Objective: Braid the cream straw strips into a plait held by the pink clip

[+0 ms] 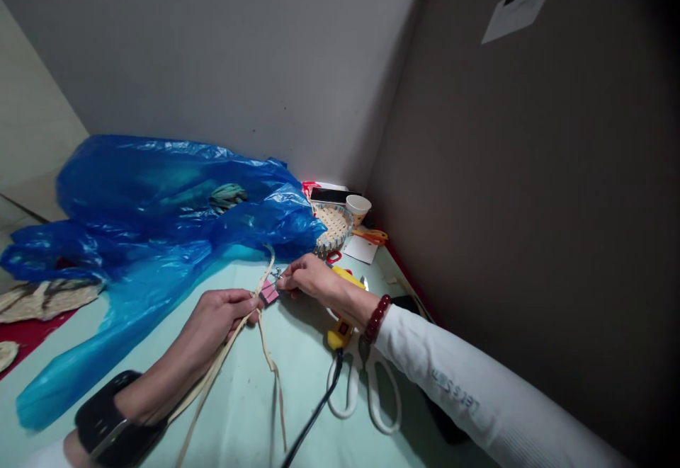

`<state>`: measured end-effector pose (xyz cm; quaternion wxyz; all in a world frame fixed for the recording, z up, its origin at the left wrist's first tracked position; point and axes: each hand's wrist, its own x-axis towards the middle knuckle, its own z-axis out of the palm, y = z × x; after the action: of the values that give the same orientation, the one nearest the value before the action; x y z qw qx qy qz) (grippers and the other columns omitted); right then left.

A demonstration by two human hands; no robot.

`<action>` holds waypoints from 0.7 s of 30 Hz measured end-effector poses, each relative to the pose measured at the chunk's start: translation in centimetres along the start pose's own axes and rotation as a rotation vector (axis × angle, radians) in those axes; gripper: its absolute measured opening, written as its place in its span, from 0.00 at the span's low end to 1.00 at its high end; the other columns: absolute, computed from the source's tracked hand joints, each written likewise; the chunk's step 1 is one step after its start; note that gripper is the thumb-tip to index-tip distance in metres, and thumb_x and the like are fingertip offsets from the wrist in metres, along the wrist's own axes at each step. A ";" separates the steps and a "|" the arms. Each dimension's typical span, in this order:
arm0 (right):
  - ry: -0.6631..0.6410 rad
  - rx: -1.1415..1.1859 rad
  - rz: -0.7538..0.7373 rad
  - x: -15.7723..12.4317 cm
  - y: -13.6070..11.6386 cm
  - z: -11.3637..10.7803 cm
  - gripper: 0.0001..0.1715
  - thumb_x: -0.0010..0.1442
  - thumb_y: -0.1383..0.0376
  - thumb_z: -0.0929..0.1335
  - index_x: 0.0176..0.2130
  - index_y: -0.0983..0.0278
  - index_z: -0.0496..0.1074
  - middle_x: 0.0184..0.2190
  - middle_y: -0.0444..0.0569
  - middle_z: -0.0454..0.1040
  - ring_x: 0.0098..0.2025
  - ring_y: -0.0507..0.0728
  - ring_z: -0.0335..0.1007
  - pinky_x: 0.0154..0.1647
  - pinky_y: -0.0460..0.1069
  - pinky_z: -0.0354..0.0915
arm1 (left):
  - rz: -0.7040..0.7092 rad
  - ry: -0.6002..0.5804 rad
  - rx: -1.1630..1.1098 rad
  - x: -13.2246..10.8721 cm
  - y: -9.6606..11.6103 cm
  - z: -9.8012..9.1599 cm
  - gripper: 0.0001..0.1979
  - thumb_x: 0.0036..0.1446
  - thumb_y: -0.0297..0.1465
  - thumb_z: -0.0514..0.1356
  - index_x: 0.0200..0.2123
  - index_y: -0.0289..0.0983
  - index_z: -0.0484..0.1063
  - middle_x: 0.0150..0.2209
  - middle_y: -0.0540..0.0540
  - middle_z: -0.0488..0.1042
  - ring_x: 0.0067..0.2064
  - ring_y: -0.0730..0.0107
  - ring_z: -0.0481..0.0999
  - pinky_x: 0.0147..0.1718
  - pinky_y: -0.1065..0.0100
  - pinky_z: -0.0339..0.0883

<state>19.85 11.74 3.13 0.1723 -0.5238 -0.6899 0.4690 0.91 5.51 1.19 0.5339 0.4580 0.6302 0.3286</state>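
My left hand (228, 310) pinches several long, pale, flat plant strips (269, 355) between thumb and fingers, just above the pale green tabletop. The strips trail down past my wrist toward the near edge. A pink binder clip (270, 292) with wire handles sits at the strips, beside my left fingertips. My right hand (313, 278) is closed on the clip's wire handle from the right. Whether the clip's jaws are around the strips, I cannot tell. Below my right forearm lie a yellow glue gun (338, 335), partly hidden, and white-handled scissors (392, 408).
A large blue plastic bag (138, 185) covers the back left. At the back right are a woven basket (336, 224), a paper cup (359, 205), a dark phone (328, 196) and an orange-handled tool (375, 236). A black cord (316, 415) runs forward. Walls enclose the back and right.
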 end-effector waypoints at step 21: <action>0.039 0.152 -0.023 -0.2 0.6 0.1 0.17 0.63 0.65 0.73 0.24 0.66 0.70 0.20 0.38 0.66 0.22 0.49 0.61 0.26 0.45 0.58 | 0.050 -0.037 0.129 0.2 0.0 -0.3 0.18 0.68 0.33 0.61 0.24 0.37 0.70 0.21 0.58 0.66 0.21 0.76 0.65 0.22 0.71 0.59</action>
<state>20.21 11.50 2.70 0.2301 -0.5103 -0.6547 0.5080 0.59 5.73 1.13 0.5064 0.5132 0.6284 0.2921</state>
